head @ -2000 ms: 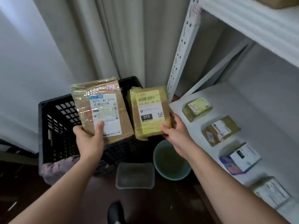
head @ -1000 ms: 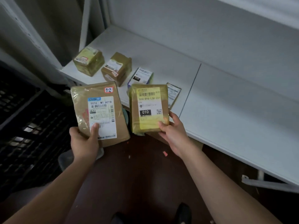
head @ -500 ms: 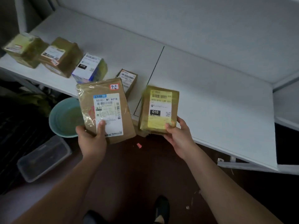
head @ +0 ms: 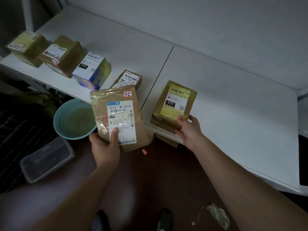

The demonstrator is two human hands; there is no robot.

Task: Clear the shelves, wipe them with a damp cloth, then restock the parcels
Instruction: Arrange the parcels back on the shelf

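My left hand grips the lower edge of a flat brown parcel with a white label, held in the air in front of the white shelf. My right hand holds a yellow-labelled parcel by its near end, at the shelf's front edge just right of the board seam; whether it rests on the board I cannot tell. Several parcels stand in a row on the left shelf board: a greenish one, a brown one, a blue-and-white box and a small brown one.
On the dark floor below the shelf are a teal basin of murky water, a clear plastic tub and a black crate at the left edge. My shoes show at the bottom. Scraps of tape lie on the floor.
My view has swung from the crate to the shelf. My right hand has carried the yellow-labelled parcel forward and to the right, to the shelf's front edge. The left hand keeps its parcel raised.
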